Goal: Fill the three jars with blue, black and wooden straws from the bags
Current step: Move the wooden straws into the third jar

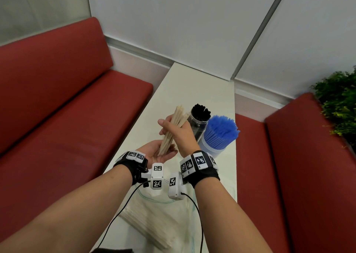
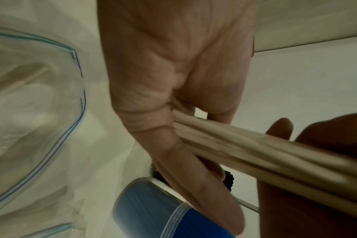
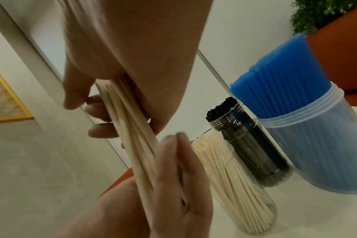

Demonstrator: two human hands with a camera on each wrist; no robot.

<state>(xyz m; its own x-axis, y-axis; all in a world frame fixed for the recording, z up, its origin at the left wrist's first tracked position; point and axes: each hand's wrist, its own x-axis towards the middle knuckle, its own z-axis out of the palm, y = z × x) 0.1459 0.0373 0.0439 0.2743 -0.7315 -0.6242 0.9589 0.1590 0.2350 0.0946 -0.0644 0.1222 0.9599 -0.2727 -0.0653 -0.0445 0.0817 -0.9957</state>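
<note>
The right hand (image 1: pixel 178 130) is curled around a bundle of wooden straws (image 1: pixel 174 129), gripping it at mid-length and holding it tilted above the white table (image 1: pixel 194 83). The left hand (image 1: pixel 160 153) lies palm up beneath it, fingers straight and relaxed, and the lower ends of the bundle rest against its palm. In the right wrist view three jars stand close together on the table beyond the hands: a clear jar of wooden straws (image 3: pixel 240 190) nearest, a narrow jar of black straws (image 3: pixel 253 145) just behind it, and a wide jar packed with blue straws (image 3: pixel 308 128) beside that. In the head view the wooden jar is hidden behind the right hand. A clear zip bag (image 1: pixel 154 222) lies flat on the table under the forearms, holding pale straws. Red benches (image 1: pixel 63 106) flank the table
</note>
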